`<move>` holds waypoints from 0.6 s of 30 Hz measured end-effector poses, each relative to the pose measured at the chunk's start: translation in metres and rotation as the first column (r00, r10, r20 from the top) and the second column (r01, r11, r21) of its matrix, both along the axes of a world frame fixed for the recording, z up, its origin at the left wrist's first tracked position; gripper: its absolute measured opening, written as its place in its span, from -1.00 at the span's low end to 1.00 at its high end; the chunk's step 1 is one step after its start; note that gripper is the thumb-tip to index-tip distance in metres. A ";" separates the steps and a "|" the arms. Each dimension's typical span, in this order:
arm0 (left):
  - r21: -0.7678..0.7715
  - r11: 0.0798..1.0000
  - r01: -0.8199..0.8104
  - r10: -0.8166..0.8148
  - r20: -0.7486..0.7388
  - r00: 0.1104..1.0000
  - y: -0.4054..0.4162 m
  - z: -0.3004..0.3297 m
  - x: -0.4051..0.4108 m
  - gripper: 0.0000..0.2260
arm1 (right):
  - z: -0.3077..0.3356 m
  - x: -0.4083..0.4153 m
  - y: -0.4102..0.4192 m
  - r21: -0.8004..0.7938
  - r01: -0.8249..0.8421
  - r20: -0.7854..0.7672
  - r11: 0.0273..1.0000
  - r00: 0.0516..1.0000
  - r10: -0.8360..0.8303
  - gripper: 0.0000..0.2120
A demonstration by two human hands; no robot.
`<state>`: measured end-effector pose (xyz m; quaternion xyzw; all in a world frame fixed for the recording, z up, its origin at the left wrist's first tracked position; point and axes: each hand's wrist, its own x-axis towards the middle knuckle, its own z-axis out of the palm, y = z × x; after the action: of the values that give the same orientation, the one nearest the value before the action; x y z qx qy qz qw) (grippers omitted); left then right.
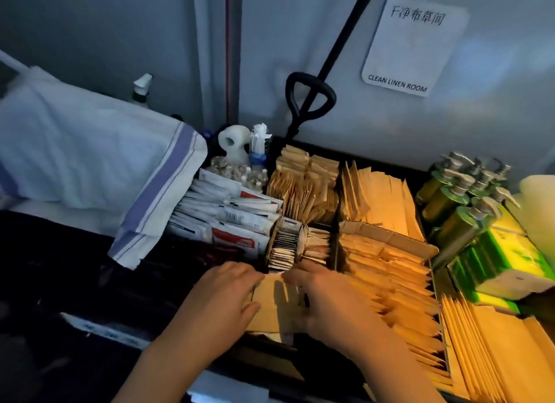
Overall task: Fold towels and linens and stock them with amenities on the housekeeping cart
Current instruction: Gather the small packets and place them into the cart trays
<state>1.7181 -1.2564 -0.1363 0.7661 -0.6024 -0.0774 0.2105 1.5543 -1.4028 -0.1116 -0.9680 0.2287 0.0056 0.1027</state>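
Both hands are over the near middle compartment of the cart's amenity tray (333, 150). My left hand (222, 294) lies on the left side of a stack of brown paper packets (274, 297), fingers bent over its edge and thumb against its side. My right hand (327, 297) lies across the right side of the same stack, fingertips at its far edge. Just beyond the fingers stands a small box of sachets (285, 246). A white towel with blue stripes (99, 168) lies folded at the left, its end hanging over the tray's edge.
Brown packets (387, 270) fill the middle and right compartments. White and red sachets (228, 219) stand left of centre, small bottles (240, 171) behind them. Green pump bottles (459, 198) and tissue packs (504, 264) sit at the right. A black handle (309, 102) leans on the wall.
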 end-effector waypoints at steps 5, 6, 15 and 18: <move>0.013 1.000 0.007 -0.008 0.055 0.998 -0.001 -0.008 0.002 -0.47 | -0.022 0.015 0.007 0.024 -0.012 -0.064 1.000 0.998 0.014 -0.30; 0.020 1.000 0.006 -0.007 0.062 0.998 -0.001 -0.010 0.003 -0.44 | -0.026 0.015 0.007 -0.001 0.002 -0.063 1.000 0.998 -0.002 -0.28; 0.062 0.998 -0.019 0.011 0.127 0.992 -0.006 -0.007 0.002 -0.37 | -0.030 0.011 0.007 0.022 0.040 0.013 0.999 0.999 -0.040 -0.37; 0.068 0.995 -0.072 0.063 0.120 0.991 -0.007 -0.003 0.000 -0.36 | -0.027 0.008 0.009 0.061 0.057 0.074 0.997 0.995 -0.062 -0.33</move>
<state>1.7182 -1.2634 -0.1394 0.7963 -0.5843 -0.0466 0.1494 1.5622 -1.3938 -0.1382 -0.9569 0.2532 -0.0276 0.1397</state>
